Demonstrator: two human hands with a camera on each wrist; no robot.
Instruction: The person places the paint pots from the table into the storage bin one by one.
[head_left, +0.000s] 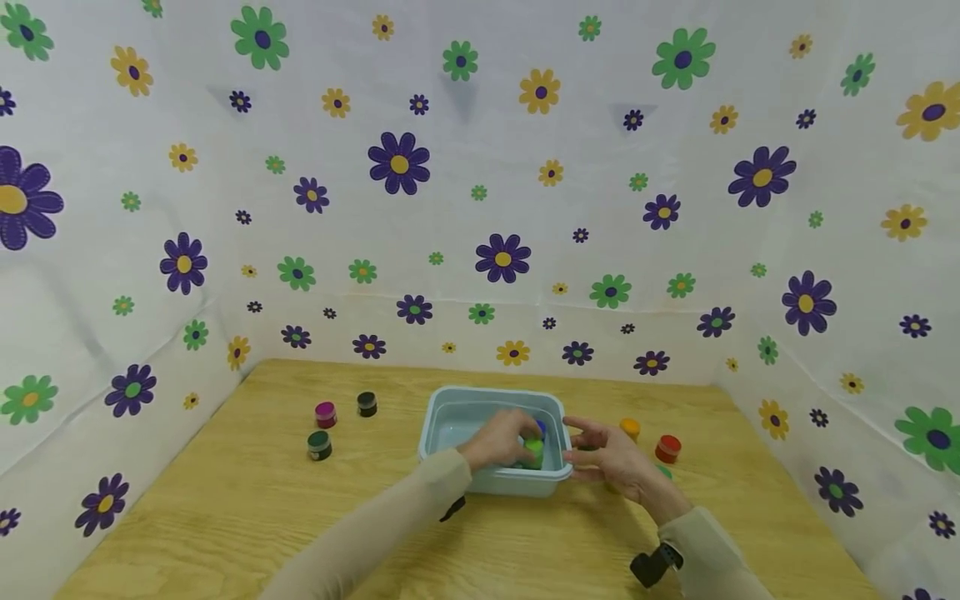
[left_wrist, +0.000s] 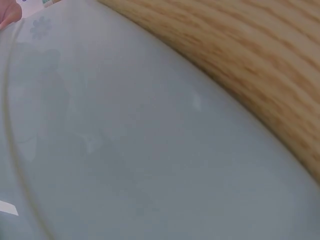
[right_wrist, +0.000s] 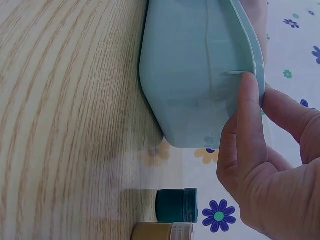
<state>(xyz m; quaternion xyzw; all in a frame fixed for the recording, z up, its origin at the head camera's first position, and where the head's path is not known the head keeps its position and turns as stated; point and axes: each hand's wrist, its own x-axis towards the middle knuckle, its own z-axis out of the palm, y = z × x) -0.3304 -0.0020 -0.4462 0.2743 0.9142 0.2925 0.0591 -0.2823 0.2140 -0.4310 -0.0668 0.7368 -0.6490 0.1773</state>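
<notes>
A light blue plastic bin [head_left: 495, 482] stands on the wooden table. My left hand [head_left: 501, 438] reaches over its near rim, fingers curled down round a light green paint jar [head_left: 534, 452] at the right end inside. Beside that jar a blue one [head_left: 541, 428] shows partly behind the fingers. My right hand [head_left: 615, 460] is at the bin's right end; in the right wrist view its thumb and fingers [right_wrist: 249, 107] pinch the rim from both sides. The bin's outer wall [left_wrist: 150, 125] fills most of the left wrist view.
Magenta [head_left: 326, 414], black [head_left: 367, 404] and dark green [head_left: 319, 445] jars stand left of the bin. Orange [head_left: 630, 429], red [head_left: 668, 448] and partly hidden green [head_left: 664, 472] jars are near my right hand. A flowered sheet [head_left: 450, 217] encloses the table's back and sides.
</notes>
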